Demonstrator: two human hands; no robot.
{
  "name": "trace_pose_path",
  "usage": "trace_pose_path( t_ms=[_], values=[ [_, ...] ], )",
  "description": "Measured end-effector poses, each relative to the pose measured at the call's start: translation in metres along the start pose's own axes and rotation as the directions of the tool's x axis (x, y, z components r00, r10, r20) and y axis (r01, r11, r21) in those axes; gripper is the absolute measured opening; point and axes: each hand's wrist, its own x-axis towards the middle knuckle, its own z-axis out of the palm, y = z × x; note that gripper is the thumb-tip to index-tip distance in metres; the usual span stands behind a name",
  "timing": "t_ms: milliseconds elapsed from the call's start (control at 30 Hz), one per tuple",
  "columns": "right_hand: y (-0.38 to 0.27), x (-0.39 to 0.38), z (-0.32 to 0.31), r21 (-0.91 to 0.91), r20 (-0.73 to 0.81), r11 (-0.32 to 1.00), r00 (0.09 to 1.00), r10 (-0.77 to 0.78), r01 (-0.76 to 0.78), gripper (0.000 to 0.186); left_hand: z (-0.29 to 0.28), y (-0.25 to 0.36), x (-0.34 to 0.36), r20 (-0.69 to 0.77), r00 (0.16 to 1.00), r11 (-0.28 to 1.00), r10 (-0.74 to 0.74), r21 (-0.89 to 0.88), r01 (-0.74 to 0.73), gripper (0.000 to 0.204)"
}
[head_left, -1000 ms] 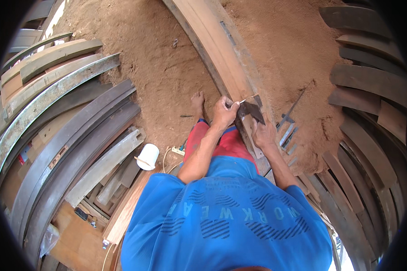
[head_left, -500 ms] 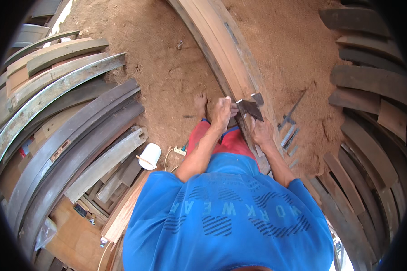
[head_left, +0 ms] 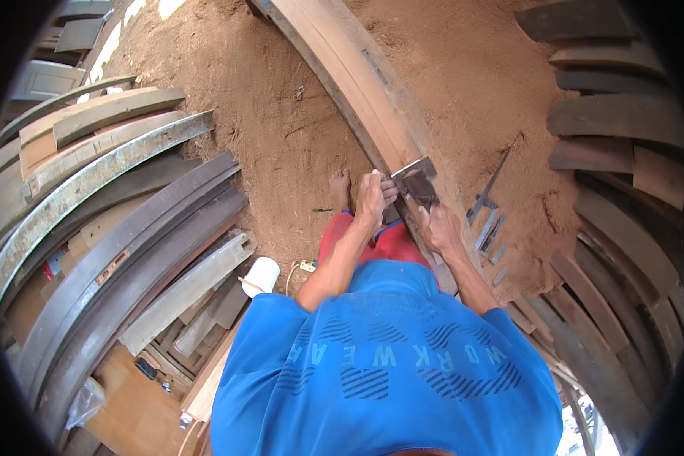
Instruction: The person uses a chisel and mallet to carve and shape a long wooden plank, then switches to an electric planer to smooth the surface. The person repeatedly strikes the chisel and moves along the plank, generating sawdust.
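Note:
A long pale wooden board [head_left: 357, 95] runs from the top of the view down toward my lap, resting on a darker, wider timber [head_left: 403, 91]. Across its near end sits a dark flat piece [head_left: 418, 185] with a bright straight edge along its far side; I cannot make out its exact kind. My left hand [head_left: 372, 199] is closed at its left corner, fingers curled and thumb up. My right hand [head_left: 441, 226] grips at its near right side, fingertips pressed against it. The undersides of both grips are hidden.
Stacked timbers [head_left: 129, 220] line the left side, and more planks [head_left: 619, 121] the right. On the brown ground to the right lie a handsaw [head_left: 485, 199] and several narrow chisel-like tools [head_left: 491, 232]. A white bucket [head_left: 261, 277] and a power strip [head_left: 307, 266] stand at my left.
The dark flat piece has turned, so its bright edge now runs as one line across the board. Both hands stay close to it. The whole view has shifted slightly.

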Motion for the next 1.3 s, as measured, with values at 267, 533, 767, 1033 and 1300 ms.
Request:
trace_pose_path(
  t_ms=[267, 533, 767, 1033, 1300],
  values=[
    [0.009, -0.020, 0.002, 0.224, 0.014, 0.968, 0.994, 0.110, -0.111, 0.040, 0.001, 0.005, -0.003, 0.006, 0.901, 0.613, 0.434, 0.731, -0.300, 0.055],
    [0.070, -0.047, 0.012, 0.450, -0.150, 0.886, 0.969, 0.196, -0.109, 0.038, 0.062, 0.040, 0.000, 0.585, 0.673, -0.102, 0.453, 0.784, -0.612, 0.047],
    [0.093, -0.073, 0.001, 0.521, 0.273, 0.799, 0.946, 0.177, -0.300, 0.048, 0.070, 0.020, 0.005, 0.514, 0.736, -0.201, 0.440, 0.855, -0.478, 0.053],
    [0.078, -0.087, 0.035, 0.203, 0.060, 0.930, 0.952, 0.302, -0.307, 0.064, 0.087, 0.021, -0.005, 0.546, 0.738, -0.349, 0.397, 0.833, -0.428, 0.066],
    [0.070, -0.095, 0.022, 0.216, 0.041, 0.926, 0.950, 0.309, -0.310, 0.057, 0.089, 0.019, -0.005, 0.522, 0.764, -0.375, 0.380, 0.842, -0.388, 0.064]
  ],
)
